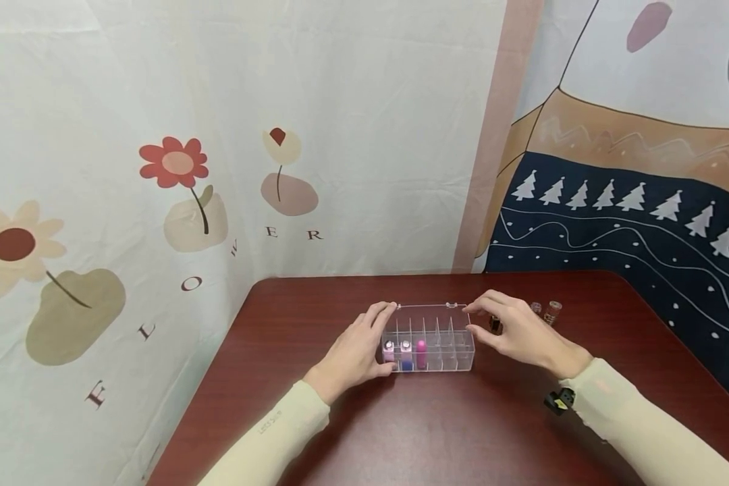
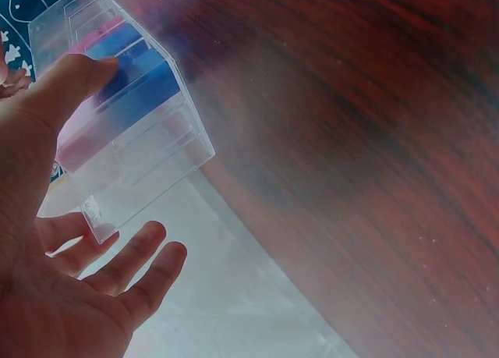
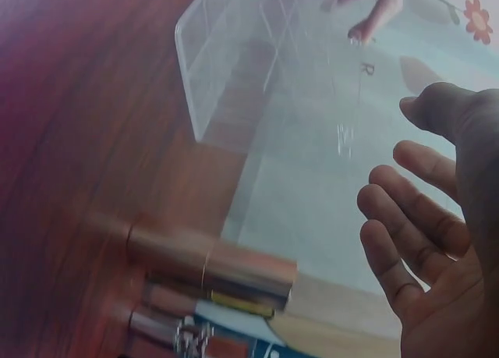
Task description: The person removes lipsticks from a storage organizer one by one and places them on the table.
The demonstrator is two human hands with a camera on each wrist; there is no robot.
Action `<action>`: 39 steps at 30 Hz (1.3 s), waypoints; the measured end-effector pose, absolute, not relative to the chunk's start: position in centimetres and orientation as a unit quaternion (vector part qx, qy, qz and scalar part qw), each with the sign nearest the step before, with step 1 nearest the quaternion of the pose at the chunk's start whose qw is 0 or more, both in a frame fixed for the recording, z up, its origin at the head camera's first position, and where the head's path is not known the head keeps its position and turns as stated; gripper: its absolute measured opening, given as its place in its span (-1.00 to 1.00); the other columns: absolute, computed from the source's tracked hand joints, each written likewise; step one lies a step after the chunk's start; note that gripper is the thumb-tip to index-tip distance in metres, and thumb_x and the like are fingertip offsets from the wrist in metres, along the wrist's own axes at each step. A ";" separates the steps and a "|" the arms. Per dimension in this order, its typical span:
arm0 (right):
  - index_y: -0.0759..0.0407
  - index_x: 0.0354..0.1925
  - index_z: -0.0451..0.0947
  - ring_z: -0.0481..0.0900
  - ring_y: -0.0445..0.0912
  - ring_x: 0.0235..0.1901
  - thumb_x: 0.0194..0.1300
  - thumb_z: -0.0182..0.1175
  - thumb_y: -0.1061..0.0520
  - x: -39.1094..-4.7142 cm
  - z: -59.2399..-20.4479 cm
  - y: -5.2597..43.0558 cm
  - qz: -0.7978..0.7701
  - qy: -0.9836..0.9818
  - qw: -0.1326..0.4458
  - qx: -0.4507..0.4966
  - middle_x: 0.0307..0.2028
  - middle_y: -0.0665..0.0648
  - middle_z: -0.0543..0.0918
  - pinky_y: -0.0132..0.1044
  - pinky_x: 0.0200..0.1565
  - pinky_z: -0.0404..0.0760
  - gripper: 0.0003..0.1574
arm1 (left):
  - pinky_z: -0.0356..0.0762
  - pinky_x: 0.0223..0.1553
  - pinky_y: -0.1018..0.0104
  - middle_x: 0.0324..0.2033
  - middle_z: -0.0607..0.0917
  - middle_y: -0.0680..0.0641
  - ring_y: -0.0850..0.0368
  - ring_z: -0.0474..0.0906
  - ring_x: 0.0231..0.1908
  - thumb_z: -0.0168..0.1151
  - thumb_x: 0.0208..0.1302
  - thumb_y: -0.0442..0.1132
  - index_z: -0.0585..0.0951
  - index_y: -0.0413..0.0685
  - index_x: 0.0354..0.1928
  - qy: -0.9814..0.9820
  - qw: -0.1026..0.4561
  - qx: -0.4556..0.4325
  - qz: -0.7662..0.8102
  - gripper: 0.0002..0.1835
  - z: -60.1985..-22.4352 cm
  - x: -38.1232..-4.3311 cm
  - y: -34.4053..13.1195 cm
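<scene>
A clear plastic organizer box [image 1: 458, 358] with upright dividers stands on the table, its raised clear panel at the back. In its left compartments are two pink-and-blue tubes [image 1: 406, 354] and a magenta tube [image 1: 422, 354]. My left hand [image 1: 355, 347] grips the box's left end, thumb on the front wall and fingers at the back; the left wrist view shows the thumb over a blue part [image 2: 144, 93]. By the box's right end is my right hand [image 1: 513, 331], fingers apart and bent a little. In the right wrist view nothing lies between its fingers [image 3: 390, 206].
A copper-coloured tube [image 3: 210, 260] stands just right of the box, partly behind my right hand in the head view. Two small clear-topped tubes [image 1: 553, 312] stand farther back on the dark red table [image 1: 267, 337]. Printed cloth hangings [image 1: 370, 135] rise behind the table.
</scene>
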State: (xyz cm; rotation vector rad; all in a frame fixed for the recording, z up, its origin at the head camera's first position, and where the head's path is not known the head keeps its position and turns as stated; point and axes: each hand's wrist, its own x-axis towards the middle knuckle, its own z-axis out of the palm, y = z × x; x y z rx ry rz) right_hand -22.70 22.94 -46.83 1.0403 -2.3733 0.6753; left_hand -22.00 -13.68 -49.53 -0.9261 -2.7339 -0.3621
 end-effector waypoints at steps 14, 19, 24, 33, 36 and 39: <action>0.13 0.17 0.84 0.80 -0.08 -0.14 0.36 0.70 0.16 -22.5 -47.5 18.9 0.242 -0.866 0.179 0.400 0.03 0.12 0.86 -0.05 0.02 0.96 -0.55 | 0.77 0.48 -0.03 0.66 0.46 -0.18 -0.24 0.72 0.36 0.91 0.10 0.07 0.25 -0.07 0.83 -0.935 0.112 -0.312 -0.128 0.37 -49.6 -21.9 -13.6; 0.19 0.16 0.83 0.80 -0.02 -0.19 0.41 0.65 0.19 -22.9 -48.2 17.9 0.256 -0.852 0.165 0.425 0.00 0.15 0.87 0.03 0.10 0.94 -0.60 | 0.77 0.48 -0.06 0.66 0.46 -0.19 -0.25 0.71 0.38 0.91 0.11 0.05 0.25 -0.08 0.83 -0.934 0.108 -0.313 -0.134 0.35 -49.5 -21.9 -13.7; 0.26 0.16 0.83 0.88 -0.01 -0.11 0.46 0.62 0.18 -23.1 -48.6 17.1 0.265 -0.851 0.133 0.433 0.02 0.19 0.90 -0.02 0.15 0.94 -0.62 | 0.77 0.48 -0.07 0.66 0.46 -0.20 -0.24 0.71 0.38 0.91 0.11 0.05 0.25 -0.10 0.83 -0.934 0.107 -0.314 -0.135 0.36 -49.4 -21.9 -13.8; 0.26 0.18 0.81 0.88 -0.07 -0.10 0.48 0.57 0.21 -23.2 -49.3 16.1 0.271 -0.856 0.099 0.430 0.04 0.16 0.90 -0.14 -0.02 0.93 -0.63 | 0.79 0.45 -0.06 0.65 0.47 -0.22 -0.24 0.72 0.35 0.92 0.10 0.06 0.27 -0.13 0.82 -0.933 0.111 -0.317 -0.134 0.36 -49.3 -21.9 -13.7; 0.25 0.17 0.81 0.87 -0.10 -0.10 0.49 0.56 0.21 -23.2 -49.4 15.8 0.274 -0.855 0.094 0.431 0.03 0.13 0.90 -0.14 -0.02 0.93 -0.65 | 0.80 0.44 -0.06 0.65 0.47 -0.21 -0.24 0.73 0.34 0.92 0.11 0.05 0.27 -0.14 0.82 -0.933 0.110 -0.317 -0.134 0.36 -49.3 -21.9 -13.7; 0.24 0.17 0.81 0.86 -0.14 -0.11 0.51 0.55 0.18 -23.1 -49.4 15.6 0.272 -0.858 0.089 0.427 0.02 0.10 0.91 -0.15 -0.02 0.93 -0.67 | 0.80 0.44 -0.05 0.65 0.46 -0.21 -0.24 0.72 0.34 0.91 0.11 0.05 0.27 -0.13 0.82 -0.932 0.110 -0.318 -0.133 0.36 -49.3 -21.9 -13.7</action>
